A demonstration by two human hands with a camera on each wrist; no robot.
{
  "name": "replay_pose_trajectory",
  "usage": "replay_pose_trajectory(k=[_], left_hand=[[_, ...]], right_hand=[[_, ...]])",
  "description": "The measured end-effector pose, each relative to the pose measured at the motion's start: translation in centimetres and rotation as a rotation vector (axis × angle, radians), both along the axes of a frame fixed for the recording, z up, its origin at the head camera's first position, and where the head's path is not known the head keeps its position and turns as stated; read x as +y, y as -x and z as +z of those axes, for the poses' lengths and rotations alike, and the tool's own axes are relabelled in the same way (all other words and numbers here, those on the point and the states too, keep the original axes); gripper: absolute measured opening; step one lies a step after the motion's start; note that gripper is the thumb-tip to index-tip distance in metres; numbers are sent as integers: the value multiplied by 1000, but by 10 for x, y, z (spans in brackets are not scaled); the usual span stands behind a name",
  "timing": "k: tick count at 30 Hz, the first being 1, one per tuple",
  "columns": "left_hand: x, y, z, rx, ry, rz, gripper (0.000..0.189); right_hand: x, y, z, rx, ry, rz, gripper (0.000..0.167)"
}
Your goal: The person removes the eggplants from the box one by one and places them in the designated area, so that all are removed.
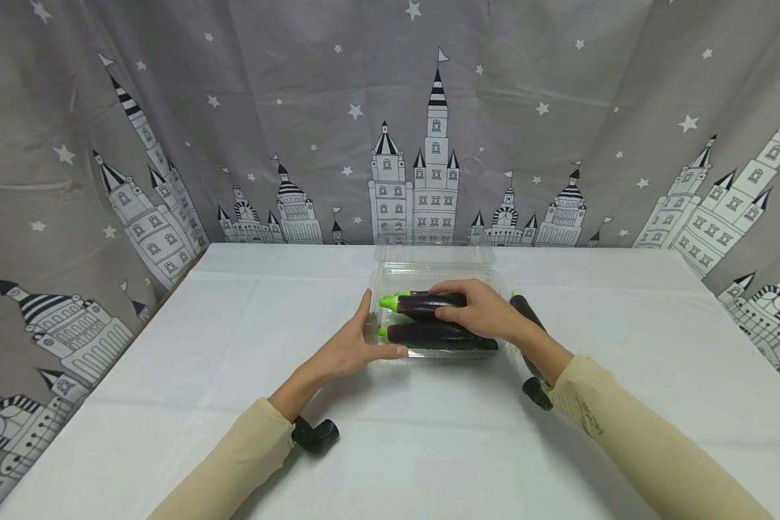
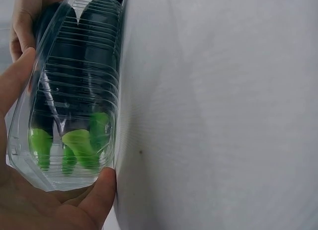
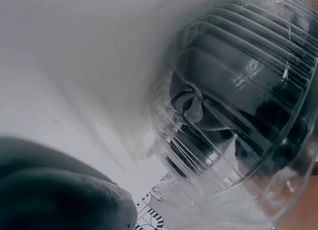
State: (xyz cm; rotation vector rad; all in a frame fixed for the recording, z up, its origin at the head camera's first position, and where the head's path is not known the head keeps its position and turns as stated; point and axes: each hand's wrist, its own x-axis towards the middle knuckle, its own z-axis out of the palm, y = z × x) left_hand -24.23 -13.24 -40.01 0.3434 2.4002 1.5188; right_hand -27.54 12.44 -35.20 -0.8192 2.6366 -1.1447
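Observation:
A clear plastic box point(image 1: 399, 276) lies with its lid point(image 1: 435, 254) folded open toward the back. Inside are dark eggplants with bright green stems, among them a front eggplant point(image 1: 432, 334). My right hand point(image 1: 477, 307) grips another eggplant point(image 1: 411, 303) from above, thumb on the near side, its stem pointing left. Just behind that one, part of a further green stem shows. My left hand point(image 1: 351, 347) rests against the box's left end, thumb along the front corner and fingers spread toward the back. The left wrist view shows the green stems point(image 2: 82, 145) through the ribbed wall.
One more eggplant point(image 1: 525, 309) lies outside the box on the right, partly behind my right forearm. White cloth point(image 1: 429, 448) covers the table. A grey curtain point(image 1: 286, 94) with printed castles hangs behind the table and at both sides. Black devices are strapped to both wrists.

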Motion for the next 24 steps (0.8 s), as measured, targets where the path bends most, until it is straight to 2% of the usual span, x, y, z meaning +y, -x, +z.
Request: replay_pose_trajectory(k=[9,17,24], left_hand=[[0,1,-2,5,-12,-2,126],[1,0,-1,12,2,5,126],[0,1,-2,16,-17,-5,126]], right_hand=[[4,0,2,50,-1,-43,39],[9,2,6,51,-4,-101,47],[15,4,5,85,63,-40,46]])
